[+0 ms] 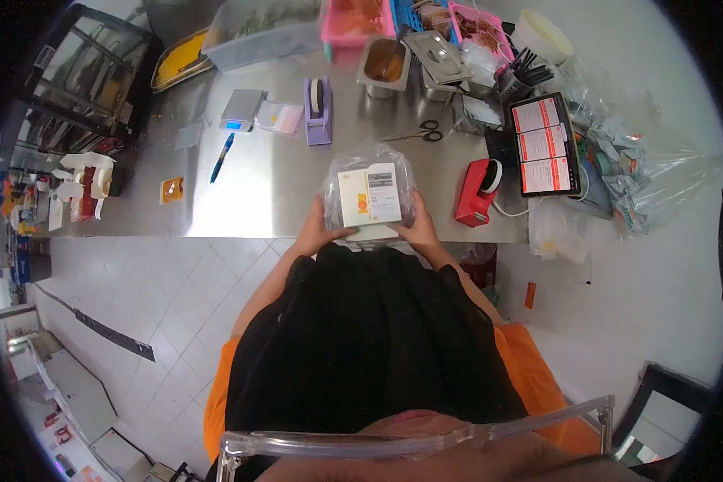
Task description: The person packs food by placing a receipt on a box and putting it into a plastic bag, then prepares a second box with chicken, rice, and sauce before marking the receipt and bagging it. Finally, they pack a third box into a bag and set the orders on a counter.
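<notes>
A person's left hand (321,233) and right hand (420,226) grip opposite sides of a clear plastic bag (408,178) at the front edge of a steel counter (281,185). Its white-and-yellow label (368,195) bears orange print too small to read. Beyond it lie scissors (431,136) and a purple tape dispenser (318,132); a red tape dispenser (470,197) stands at right, near a tablet (545,145) showing red-and-white panels, their text illegible. A blue pen (223,158) lies left, below a digital scale (244,107).
</notes>
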`<state>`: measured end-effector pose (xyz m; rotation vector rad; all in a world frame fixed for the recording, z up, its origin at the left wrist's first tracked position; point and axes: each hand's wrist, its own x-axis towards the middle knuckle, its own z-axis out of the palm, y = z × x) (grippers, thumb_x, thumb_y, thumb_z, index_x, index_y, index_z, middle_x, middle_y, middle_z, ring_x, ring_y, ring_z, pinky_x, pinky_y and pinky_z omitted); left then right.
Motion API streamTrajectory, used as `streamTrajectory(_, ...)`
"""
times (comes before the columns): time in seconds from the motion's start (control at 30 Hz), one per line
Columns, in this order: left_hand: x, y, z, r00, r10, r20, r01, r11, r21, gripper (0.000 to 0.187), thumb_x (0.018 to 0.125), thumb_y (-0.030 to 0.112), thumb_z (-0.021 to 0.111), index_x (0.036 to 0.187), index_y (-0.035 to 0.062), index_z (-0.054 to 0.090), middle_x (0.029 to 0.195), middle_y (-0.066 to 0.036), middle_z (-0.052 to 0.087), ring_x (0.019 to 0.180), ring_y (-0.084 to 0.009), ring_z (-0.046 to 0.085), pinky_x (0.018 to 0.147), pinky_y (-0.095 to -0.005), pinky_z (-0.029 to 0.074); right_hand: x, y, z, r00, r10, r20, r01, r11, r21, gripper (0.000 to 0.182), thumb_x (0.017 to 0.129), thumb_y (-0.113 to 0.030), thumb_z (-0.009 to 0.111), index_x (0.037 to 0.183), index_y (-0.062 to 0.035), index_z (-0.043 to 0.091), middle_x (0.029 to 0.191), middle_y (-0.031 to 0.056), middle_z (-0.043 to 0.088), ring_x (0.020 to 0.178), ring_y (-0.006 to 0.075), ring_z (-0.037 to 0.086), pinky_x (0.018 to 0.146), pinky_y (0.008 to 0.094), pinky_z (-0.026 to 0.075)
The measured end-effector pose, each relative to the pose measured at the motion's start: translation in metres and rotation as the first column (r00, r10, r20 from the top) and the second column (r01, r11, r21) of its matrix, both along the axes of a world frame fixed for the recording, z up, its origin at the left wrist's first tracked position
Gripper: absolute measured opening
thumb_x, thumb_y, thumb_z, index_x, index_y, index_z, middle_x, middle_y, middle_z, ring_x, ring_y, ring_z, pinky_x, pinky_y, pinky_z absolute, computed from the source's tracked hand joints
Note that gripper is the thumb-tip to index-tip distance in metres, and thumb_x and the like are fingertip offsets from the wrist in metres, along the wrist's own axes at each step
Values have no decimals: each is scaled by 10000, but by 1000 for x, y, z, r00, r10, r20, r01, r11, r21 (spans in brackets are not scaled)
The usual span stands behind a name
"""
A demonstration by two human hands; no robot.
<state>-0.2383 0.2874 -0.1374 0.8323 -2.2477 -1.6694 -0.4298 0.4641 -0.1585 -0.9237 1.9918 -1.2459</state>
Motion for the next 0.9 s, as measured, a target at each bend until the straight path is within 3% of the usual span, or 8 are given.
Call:
streamTrajectory(0.2,12,-11,27,994,32,106,-16,988,-151,705,665,182,753,1206,-16,348,1041,-211,544,965,-297,551,837,-372,437,-11,6,60,989,-53,137,40,995,94,830,668,-101,743,1329,-13,249,1172,188,507,1083,226,506,913,324,399)
streamTrajectory(0.3,23,-15,33,995,63,77,-60,997,-45,633,683,177,726,1178,-24,386,1012,-203,561,867,-268,579,773,-354,461,-26,19,29,996,-77,42,85,967,-239,717,687,27,653,1309,-45,304,1205,171,486,1093,203,492,929,315,391)
streamTrajectory(0.4,23,-16,61,987,117,112,-124,990,61,606,702,192,712,1172,-32,402,994,-198,570,817,-243,590,735,-336,473,-26,20,60,967,-14,253,93,949,-303,633,722,-41,629,1291,-103,357,1200,170,454,1114,259,456,943,366,363)
streamTrajectory(0.5,15,-14,74,971,146,187,-136,988,-68,605,736,254,691,1183,-35,405,996,-199,576,834,-245,593,743,-337,474,-14,17,100,800,14,-599,83,988,133,492,760,-185,630,1219,-123,464,1177,174,422,1100,335,410,935,445,319)
streamTrajectory(0.6,-5,-20,59,948,191,254,-201,979,15,654,760,358,665,1206,-38,397,1034,-212,574,887,-270,593,772,-350,470,1,-9,127,656,80,-750,-31,996,80,437,767,-333,627,1135,-110,550,1156,183,397,1090,377,356,926,493,267)
streamTrajectory(0.73,-23,-32,-6,905,83,417,-135,986,97,746,755,466,644,1237,-42,385,1116,-238,550,974,-313,577,829,-368,452,8,-32,84,788,65,-612,58,982,179,398,744,-391,652,1036,-121,622,1208,199,386,1137,369,332,944,503,253)
streamTrajectory(0.77,-25,-19,58,937,-21,348,-79,959,272,793,729,483,661,1251,-45,380,1141,-239,541,1005,-318,566,856,-370,443,8,-31,78,798,88,-596,54,975,217,392,744,-400,649,1019,-121,631,1219,203,380,1147,371,322,947,501,250)
streamTrajectory(0.9,-12,-14,38,950,-65,304,15,986,166,768,698,372,728,1246,-43,385,1124,-207,551,1039,-288,544,899,-349,417,11,-7,74,817,168,-552,-26,966,255,384,730,-433,657,949,-117,659,1265,216,357,1184,380,289,965,494,240)
